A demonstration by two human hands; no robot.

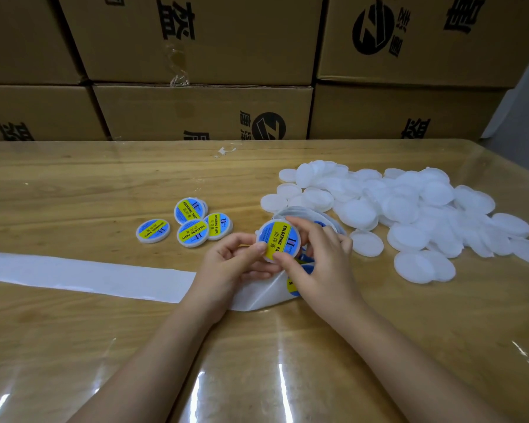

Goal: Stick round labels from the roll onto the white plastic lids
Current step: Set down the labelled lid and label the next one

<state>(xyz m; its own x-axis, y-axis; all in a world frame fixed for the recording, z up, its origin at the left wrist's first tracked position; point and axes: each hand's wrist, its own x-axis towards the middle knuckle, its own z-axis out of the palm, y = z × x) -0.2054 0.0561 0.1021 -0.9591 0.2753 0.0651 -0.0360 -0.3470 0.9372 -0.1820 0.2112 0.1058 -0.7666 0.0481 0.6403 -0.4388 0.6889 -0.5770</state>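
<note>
Both hands at frame centre, on one round white plastic lid w/ a blue-and-yellow round label on its face. Left hand: fingers curled under the lid, thumb on the label's lower-left edge. Right hand: forefinger on the lid's top rim, thumb at the bottom, pinching it. The lid is held tilted, above the wooden table.

Roll of labels sits just behind the right hand, mostly hidden. Its white backing strip runs from under the hands to the left edge of frame. Four labelled lids are clustered left of centre, some overlapping. Heap of bare white lids at centre-right. Brown cardboard boxes are stacked along the top of frame.
</note>
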